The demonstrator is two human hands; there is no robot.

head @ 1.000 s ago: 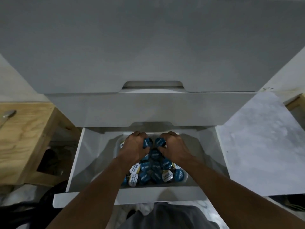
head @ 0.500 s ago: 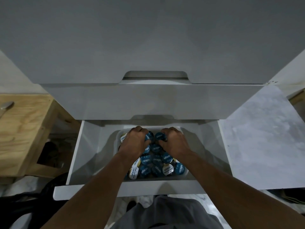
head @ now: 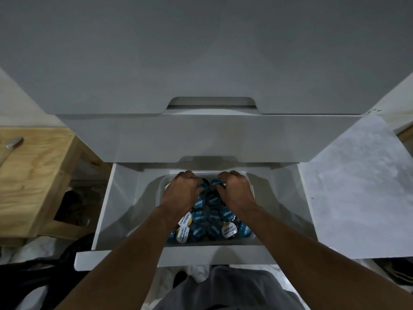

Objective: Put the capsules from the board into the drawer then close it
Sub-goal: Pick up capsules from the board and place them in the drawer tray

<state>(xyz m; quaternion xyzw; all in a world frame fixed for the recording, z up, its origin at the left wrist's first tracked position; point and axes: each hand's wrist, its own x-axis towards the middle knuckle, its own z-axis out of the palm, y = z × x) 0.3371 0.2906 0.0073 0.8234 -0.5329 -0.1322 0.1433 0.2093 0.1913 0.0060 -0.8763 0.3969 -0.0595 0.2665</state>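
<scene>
2 hands [head: 182, 193] [head: 238, 193] on capsules [head: 214, 220], 1 open drawer [head: 116, 220].

arms: two bare forearms, no sleeves in sight
left hand [head: 182, 193]: bare, no glove or ring visible
right hand [head: 238, 192]: bare likewise
wrists: no watch or band
clothing: grey fabric [head: 234, 289] at bottom edge (garment type unclear)

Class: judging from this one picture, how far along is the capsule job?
Done, apparently: many capsules lie in a tray inside the open drawer. In hand: left hand and right hand are curled over the far capsules; their grip is hidden. Left: withdraw both hands and close the drawer. The board is out of view.
</scene>
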